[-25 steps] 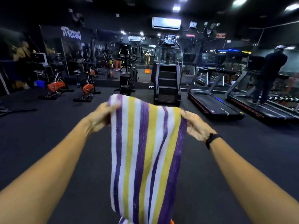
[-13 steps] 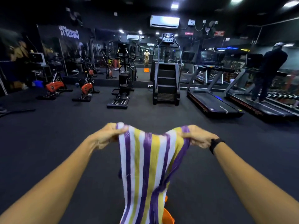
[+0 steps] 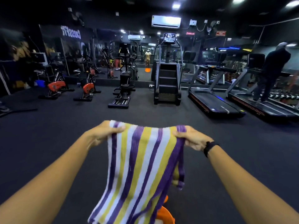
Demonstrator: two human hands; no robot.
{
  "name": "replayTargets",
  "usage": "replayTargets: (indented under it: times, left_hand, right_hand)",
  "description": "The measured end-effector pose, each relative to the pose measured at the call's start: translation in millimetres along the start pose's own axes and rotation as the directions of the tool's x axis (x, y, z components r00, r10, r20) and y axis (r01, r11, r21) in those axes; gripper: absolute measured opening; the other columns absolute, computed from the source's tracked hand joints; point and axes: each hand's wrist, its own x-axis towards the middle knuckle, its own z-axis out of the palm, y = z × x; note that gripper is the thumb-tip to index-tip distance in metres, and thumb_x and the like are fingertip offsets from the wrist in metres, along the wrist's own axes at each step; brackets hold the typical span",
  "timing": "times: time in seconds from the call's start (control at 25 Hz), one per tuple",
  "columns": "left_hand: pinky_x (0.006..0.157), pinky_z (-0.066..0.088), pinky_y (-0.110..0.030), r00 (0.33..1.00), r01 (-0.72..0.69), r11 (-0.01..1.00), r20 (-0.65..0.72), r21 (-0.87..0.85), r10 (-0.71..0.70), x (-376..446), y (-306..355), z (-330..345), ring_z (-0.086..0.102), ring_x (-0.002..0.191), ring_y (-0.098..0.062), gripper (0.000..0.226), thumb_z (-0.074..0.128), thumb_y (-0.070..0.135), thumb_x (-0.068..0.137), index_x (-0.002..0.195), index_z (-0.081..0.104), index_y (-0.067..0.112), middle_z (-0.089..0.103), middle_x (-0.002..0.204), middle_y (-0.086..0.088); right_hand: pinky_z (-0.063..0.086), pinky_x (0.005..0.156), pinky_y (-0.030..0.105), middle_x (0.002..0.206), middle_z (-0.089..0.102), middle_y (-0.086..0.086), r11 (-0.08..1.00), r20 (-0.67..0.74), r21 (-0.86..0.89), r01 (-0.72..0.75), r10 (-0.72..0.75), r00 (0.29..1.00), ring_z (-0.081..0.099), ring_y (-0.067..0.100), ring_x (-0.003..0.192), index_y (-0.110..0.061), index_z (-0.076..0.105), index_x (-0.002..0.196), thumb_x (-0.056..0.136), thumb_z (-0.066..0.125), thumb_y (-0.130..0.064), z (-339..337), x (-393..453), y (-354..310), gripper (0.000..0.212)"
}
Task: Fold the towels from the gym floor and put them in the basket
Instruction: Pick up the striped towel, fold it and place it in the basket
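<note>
Towel looks soft and floppy; left hand and right hand pinch its top corners.

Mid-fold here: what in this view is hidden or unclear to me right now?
- Basket, head view: only an orange sliver shows; the towel covers the rest and the bottom edge cuts it off, so its contents are unknown.
- Towel's lower end: cut off by the bottom edge.
- Left hand and right hand: fingers behind the cloth are hidden.
- Other towels on the floor: none visible.
</note>
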Motion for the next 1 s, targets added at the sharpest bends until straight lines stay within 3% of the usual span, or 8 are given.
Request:
replayTargets:
  times: [0.08,0.2,0.28,0.44,0.56,0.68,0.88,1.0]
  left_hand:
    - [0.069,0.059,-0.031,0.998,-0.033,0.996,-0.062,-0.085,0.027,4,4,-6,0.072,0.082,-0.019,0.078,0.096,0.043,0.037,0.101,0.068,0.008,0.075,0.092,-0.009]
    - [0.073,0.060,-0.036,0.987,-0.062,0.989,-0.156,-0.132,0.041,2,13,-5,0.072,0.079,-0.020,0.039,0.083,0.019,0.070,0.103,0.066,0.006,0.072,0.100,-0.014]
    - [0.064,0.059,-0.031,0.982,-0.109,0.959,-0.177,-0.260,0.063,5,16,-6,0.072,0.074,-0.018,0.032,0.071,0.016,0.077,0.106,0.063,0.007,0.072,0.099,-0.011]
    - [0.058,0.057,-0.026,0.977,-0.143,0.985,-0.174,-0.093,0.125,3,26,-5,0.067,0.071,-0.018,0.017,0.066,0.005,0.084,0.100,0.065,0.008,0.073,0.077,-0.001]
    - [0.062,0.059,-0.029,0.959,-0.193,0.956,-0.246,-0.219,0.137,7,32,-2,0.071,0.070,-0.016,0.013,0.061,0.000,0.088,0.098,0.065,0.009,0.073,0.082,-0.005]
    - [0.063,0.060,-0.031,0.938,-0.203,0.957,-0.322,-0.208,0.129,10,32,-5,0.071,0.068,-0.015,0.013,0.062,-0.001,0.088,0.098,0.064,0.008,0.070,0.089,-0.010]
    - [0.065,0.059,-0.029,0.943,-0.188,0.977,-0.295,-0.097,0.153,10,31,-12,0.070,0.079,-0.018,0.019,0.069,0.003,0.084,0.101,0.067,0.011,0.074,0.088,-0.004]
    - [0.063,0.058,-0.025,0.893,-0.246,0.962,-0.412,-0.117,0.178,12,32,-12,0.070,0.072,-0.014,0.018,0.069,0.000,0.083,0.100,0.068,0.006,0.072,0.088,-0.007]
  right_hand:
    - [0.060,0.074,0.035,0.106,0.072,0.012,0.999,-0.025,0.049,0.013,-0.012,1.000,0.071,0.021,0.093,-0.008,0.066,0.112,0.038,0.096,-0.044,1,6,-3,0.088]
    - [0.058,0.070,0.032,0.100,0.074,0.007,0.996,-0.019,-0.090,-0.019,0.018,1.000,0.071,0.018,0.088,-0.009,0.067,0.109,0.036,0.094,-0.050,9,3,-12,0.088]
    - [0.058,0.069,0.030,0.097,0.075,0.007,0.993,-0.054,0.094,0.071,-0.066,0.996,0.072,0.017,0.085,-0.007,0.066,0.109,0.051,0.089,-0.042,9,7,-12,0.072]
    - [0.059,0.069,0.031,0.092,0.075,0.010,0.980,-0.075,0.148,0.130,-0.120,0.990,0.073,0.019,0.081,-0.004,0.066,0.105,0.045,0.092,-0.029,24,9,-18,0.070]
    - [0.056,0.088,0.040,0.102,0.073,0.010,0.989,-0.046,0.123,0.079,-0.074,0.996,0.070,0.021,0.093,-0.005,0.063,0.115,0.072,0.077,-0.022,29,13,-22,0.048]
    - [0.057,0.084,0.033,0.098,0.074,0.007,0.996,-0.108,0.027,0.082,-0.079,0.991,0.071,0.018,0.089,-0.001,0.064,0.114,0.082,0.069,-0.011,29,13,-33,0.034]
    - [0.058,0.066,0.025,0.086,0.076,0.004,0.991,-0.149,-0.018,0.133,-0.134,0.980,0.072,0.013,0.077,-0.006,0.069,0.099,0.050,0.083,-0.030,27,11,-38,0.056]
    - [0.057,0.062,0.024,0.079,0.076,0.005,0.973,-0.253,0.093,0.209,-0.180,0.951,0.072,0.012,0.071,-0.002,0.065,0.100,0.059,0.080,-0.019,24,16,-39,0.047]
